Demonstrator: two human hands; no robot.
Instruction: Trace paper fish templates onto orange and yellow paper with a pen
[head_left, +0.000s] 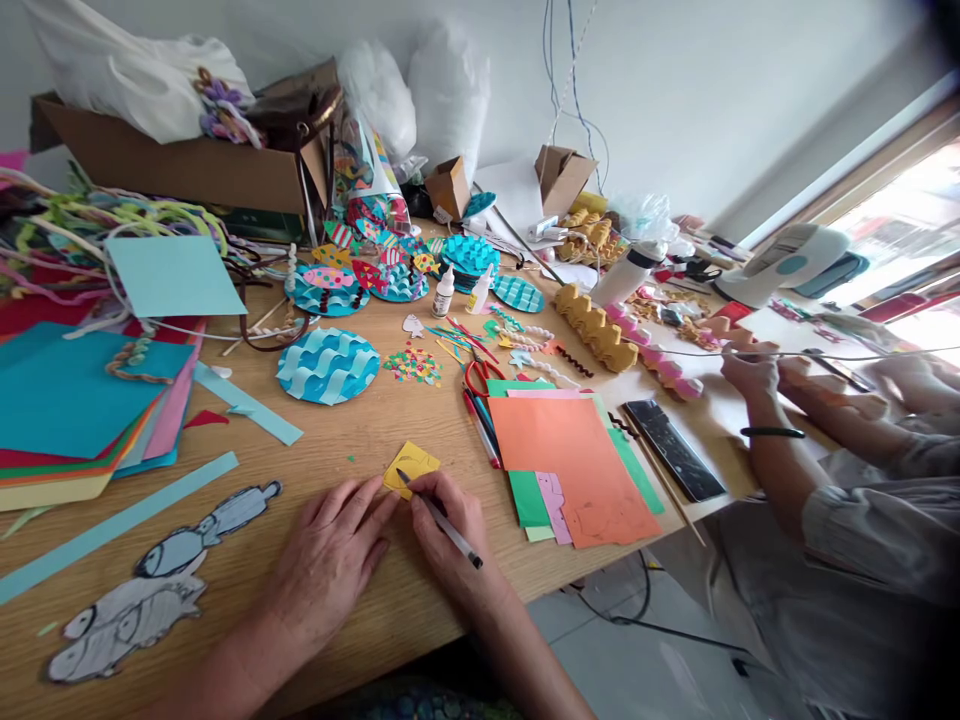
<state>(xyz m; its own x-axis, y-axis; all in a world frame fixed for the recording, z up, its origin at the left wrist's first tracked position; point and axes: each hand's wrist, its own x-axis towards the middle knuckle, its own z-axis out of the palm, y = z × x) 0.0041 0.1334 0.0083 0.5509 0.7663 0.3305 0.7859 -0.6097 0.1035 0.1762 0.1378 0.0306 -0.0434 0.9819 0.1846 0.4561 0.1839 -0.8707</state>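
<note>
A small piece of yellow paper (409, 462) with drawn lines lies on the wooden table. My right hand (452, 530) grips a pen (448, 527), its dark tip on the paper. Flat on the tabletop, my left hand (334, 550) has its fingers stretched out, with the fingertips at the paper's lower left edge. To the left lie grey paper fish cutouts (127, 625) with black outlines. Orange paper (559, 455) and green sheets rest to the right, beside red-handled scissors (480, 378) and several pens.
A blue wavy paper disc (328, 365), confetti (414, 366) and glue bottles (444, 292) stand or lie beyond my hands. Coloured paper sheets (75, 390) are stacked at left. A phone (673, 450) lies at right, near another person's hands (754, 375).
</note>
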